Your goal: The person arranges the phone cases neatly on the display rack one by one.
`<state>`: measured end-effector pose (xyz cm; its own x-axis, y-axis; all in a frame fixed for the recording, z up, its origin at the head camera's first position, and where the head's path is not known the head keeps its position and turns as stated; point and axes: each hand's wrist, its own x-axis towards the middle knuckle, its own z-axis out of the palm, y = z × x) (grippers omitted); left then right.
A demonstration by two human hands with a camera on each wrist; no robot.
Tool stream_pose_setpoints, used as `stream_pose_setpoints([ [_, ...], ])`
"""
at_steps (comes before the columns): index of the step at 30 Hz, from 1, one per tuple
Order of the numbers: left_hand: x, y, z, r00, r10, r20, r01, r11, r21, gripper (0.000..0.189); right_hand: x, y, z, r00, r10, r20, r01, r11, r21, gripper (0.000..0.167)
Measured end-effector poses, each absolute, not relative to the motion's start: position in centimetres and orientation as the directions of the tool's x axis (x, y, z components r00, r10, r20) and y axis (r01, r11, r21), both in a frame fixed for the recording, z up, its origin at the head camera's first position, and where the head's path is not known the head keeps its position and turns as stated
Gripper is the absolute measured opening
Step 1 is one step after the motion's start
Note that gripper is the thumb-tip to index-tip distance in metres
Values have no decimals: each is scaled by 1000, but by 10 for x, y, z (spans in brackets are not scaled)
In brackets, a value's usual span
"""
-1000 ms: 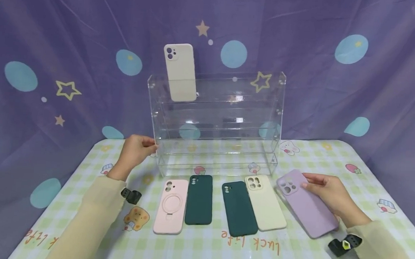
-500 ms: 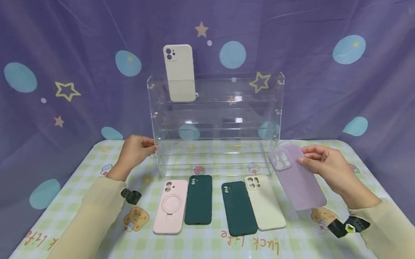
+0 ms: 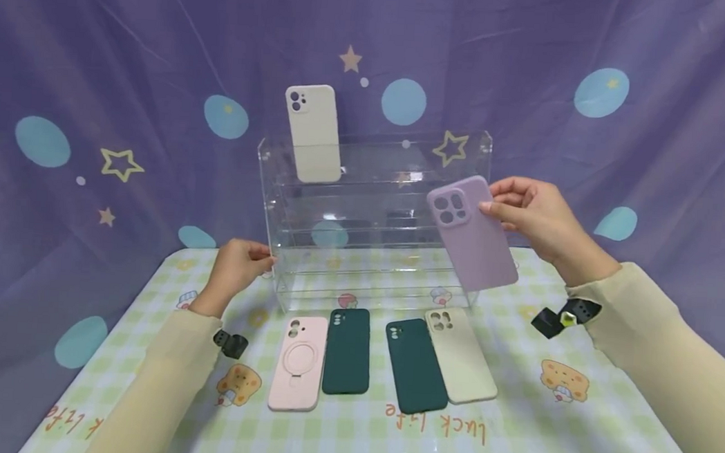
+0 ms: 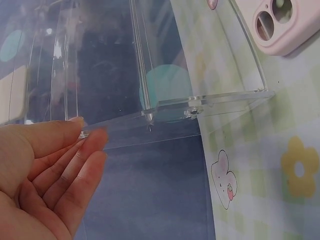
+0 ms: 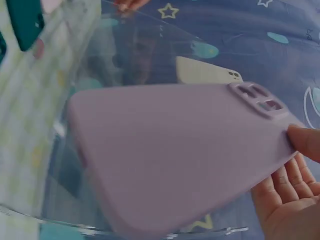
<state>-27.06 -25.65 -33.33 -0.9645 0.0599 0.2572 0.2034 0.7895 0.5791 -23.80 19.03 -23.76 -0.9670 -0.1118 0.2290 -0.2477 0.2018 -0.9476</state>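
Purple case [image 3: 482,248] in air before right end of clear rack [image 3: 370,206], tilted, camera cutout upward. Right hand [image 3: 534,213] pinches its upper side edge, thumb across near face, fingers behind. Looks light, thin, a bit bendy; matte, so probably grippy, hard to break. Side edge good hold; cutout rim likely weaker. Left hand [image 3: 233,267] pinches rack's left edge; plastic seems stiff, slick, scratch-prone. White case [image 3: 314,133] on upper tier; pink case [image 3: 297,382] flat on bench [image 3: 512,436].
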Motion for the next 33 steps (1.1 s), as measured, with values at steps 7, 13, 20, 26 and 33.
stream_pose_setpoints([
  [7, -273, -259, -335, -968, 60, 245, 195, 792, 578, 20, -270, 172, -196, -938, -46, 342, -338, -74, -938, 11],
  [13, -273, -258, -334, -970, 53, 237, 183, 801, 570, 20, -298, 159, -162, -924, 52, 378, -377, -278, -883, 14],
  [20, -272, -259, -332, -973, 46, 227, 170, 810, 562, 19, -329, 147, -135, -916, 150, 372, -402, -324, -857, 14],
  [26, -271, -259, -332, -971, 37, 235, 167, 810, 562, 20, -348, 135, -123, -886, 239, 398, -462, -377, -803, 13],
  [33, -271, -256, -332, -969, 42, 242, 176, 805, 567, 19, -360, 119, -124, -817, 257, 517, -574, -260, -777, 15],
])
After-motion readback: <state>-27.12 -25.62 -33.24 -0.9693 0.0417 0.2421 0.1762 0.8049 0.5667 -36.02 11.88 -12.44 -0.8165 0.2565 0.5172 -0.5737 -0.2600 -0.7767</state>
